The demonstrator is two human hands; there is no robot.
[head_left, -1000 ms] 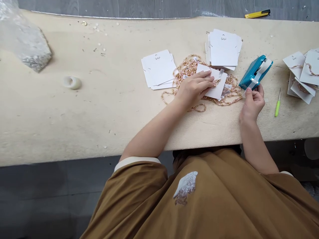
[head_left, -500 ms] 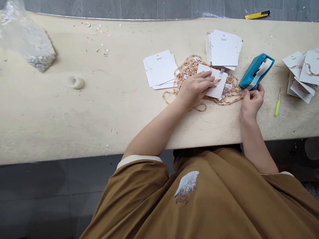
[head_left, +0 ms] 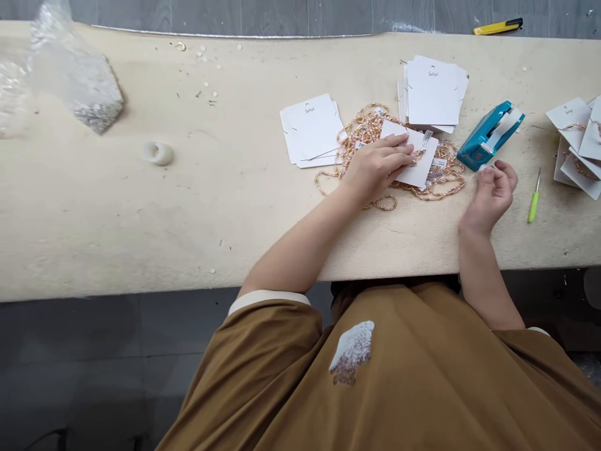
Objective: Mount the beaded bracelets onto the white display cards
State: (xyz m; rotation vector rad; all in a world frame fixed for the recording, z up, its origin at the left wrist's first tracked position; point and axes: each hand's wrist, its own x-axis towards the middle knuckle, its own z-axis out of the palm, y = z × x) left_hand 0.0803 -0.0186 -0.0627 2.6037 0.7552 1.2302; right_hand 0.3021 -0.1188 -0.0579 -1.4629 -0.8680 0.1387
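Observation:
My left hand lies palm down with its fingers stretched over a white jewelry card, pressing on it; its thumb is hidden. A bit of beaded chain and a small label show on that card. Under it spreads a heap of pink and gold beaded necklaces with small white tags. My right hand is closed in a pinch, just below the blue tape dispenser and apart from it. A small whitish piece of tape shows at its fingertips, somewhat blurred.
White card stacks stand behind and left of the heap. Cards with necklaces pile at the right, near a green-handled awl. A yellow cutter, tape roll and plastic bag lie farther off.
My right hand has come away from the tape dispenser, slightly toward me, with a piece of tape in its pinch. My left hand stays on the card. The view has shifted slightly.

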